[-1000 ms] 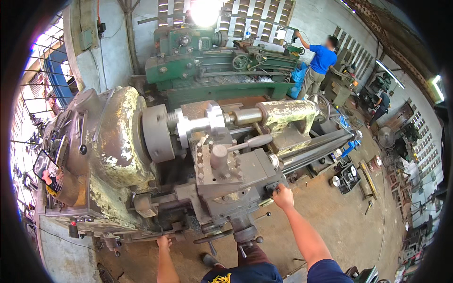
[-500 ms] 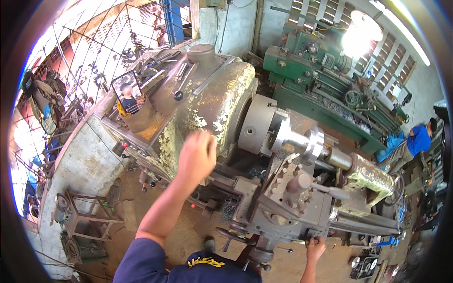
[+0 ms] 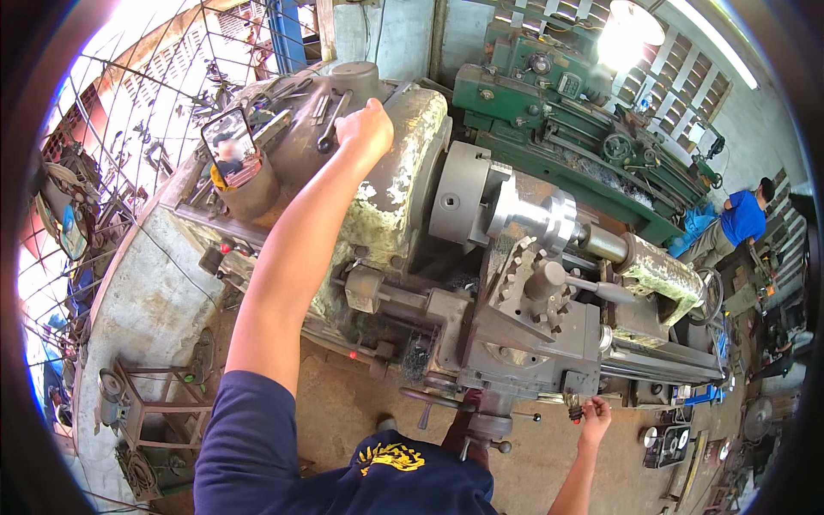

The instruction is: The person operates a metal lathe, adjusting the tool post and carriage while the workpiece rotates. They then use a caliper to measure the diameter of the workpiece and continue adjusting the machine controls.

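My left hand (image 3: pixel 365 135) is over the top of a large grey lathe's headstock (image 3: pixel 296 150), fingers curled and partly hidden. It lies beside a lever with a black knob (image 3: pixel 324 144) and over the place of a long metal bar (image 3: pixel 398 91), whose far end shows beyond it. My right hand (image 3: pixel 596 415) is pinched at a small black-and-red control (image 3: pixel 576 414) on the front of the carriage (image 3: pixel 532 354). A shiny stepped metal workpiece (image 3: pixel 525 211) sits between the chuck (image 3: pixel 457 193) and the tailstock (image 3: pixel 657 273).
A phone (image 3: pixel 230 148) leans in a metal cylinder (image 3: pixel 249 190) on the headstock. The tool post (image 3: pixel 530 287) and handwheel (image 3: pixel 433 397) stand before me. A green lathe (image 3: pixel 558 129) is behind. A person in blue (image 3: pixel 742 215) is at far right.
My left hand has moved up and away from me, onto the headstock top by the levers. My right hand has shifted slightly up and right at the carriage front. The view has shifted a little.
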A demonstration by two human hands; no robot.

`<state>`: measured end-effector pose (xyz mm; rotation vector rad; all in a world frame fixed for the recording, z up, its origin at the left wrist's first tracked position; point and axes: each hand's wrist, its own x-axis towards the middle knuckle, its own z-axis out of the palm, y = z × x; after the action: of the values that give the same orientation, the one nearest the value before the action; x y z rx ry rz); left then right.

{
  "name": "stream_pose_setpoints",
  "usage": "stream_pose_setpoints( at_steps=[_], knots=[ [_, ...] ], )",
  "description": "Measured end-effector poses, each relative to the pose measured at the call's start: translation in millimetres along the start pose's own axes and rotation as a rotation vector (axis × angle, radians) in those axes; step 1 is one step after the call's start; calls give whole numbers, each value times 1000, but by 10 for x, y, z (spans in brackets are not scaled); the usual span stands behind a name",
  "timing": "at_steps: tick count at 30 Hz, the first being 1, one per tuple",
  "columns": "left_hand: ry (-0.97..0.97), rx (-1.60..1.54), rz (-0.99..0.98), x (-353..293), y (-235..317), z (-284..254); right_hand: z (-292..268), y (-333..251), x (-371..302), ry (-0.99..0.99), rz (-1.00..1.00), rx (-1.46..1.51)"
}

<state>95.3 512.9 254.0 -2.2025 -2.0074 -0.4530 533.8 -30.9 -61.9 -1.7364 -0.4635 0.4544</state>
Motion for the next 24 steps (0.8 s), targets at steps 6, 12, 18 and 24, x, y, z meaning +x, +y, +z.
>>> stream_pose_setpoints(
  at_steps=[6,12,18,24],
  knots=[
    [127,-316,-4,-294,164,-188,-151,-848,-21,100,-156,57],
    [400,-1074,185,-1839,417,106,773,-2481,-410,60,-676,55],
    [22,-1798,-22,-3924,943,490,2408,-3127,-1217,-670,-246,429],
    [-436,-1371,278,-4181,545,719,2453,-2941,-1522,-829,-79,220]
  ],
)
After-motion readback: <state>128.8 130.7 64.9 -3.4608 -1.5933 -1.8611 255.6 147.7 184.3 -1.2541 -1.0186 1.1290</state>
